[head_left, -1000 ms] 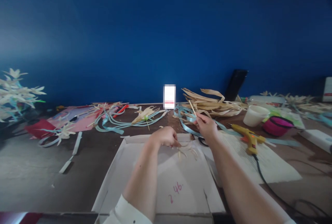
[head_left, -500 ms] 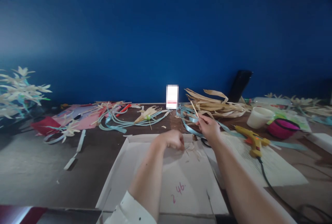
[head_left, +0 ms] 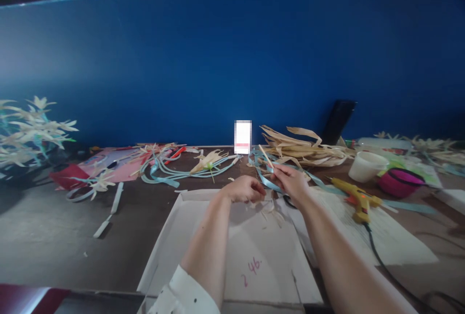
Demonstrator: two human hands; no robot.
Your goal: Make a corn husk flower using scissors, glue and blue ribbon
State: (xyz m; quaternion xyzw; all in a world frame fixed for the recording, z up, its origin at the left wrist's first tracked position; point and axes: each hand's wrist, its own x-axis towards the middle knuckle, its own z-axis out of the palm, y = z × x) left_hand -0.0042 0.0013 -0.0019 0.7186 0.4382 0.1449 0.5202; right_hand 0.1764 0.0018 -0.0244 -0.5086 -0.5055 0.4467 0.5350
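Note:
My right hand pinches a thin pale stick, which slants up and to the left from the fingertips. Beside it, my left hand hovers over the far edge of a shallow white cardboard box. Its fingers are curled together, and whatever they may hold is hidden. Small dry scraps lie in the box just below both hands. Behind my right hand lies a bundle of dried husk strips, with light blue ribbon looping near the fingers.
A yellow glue gun rests on a paper sheet at right, its cord trailing forward. Beyond it stand a white cup and a pink round pouch. Light blue cords and a husk flower lie behind the box. White flowers stand left.
My left hand has moved slightly right and up, closer to my right hand. The stick has come lower and tilts more to the left. The view has shifted slightly.

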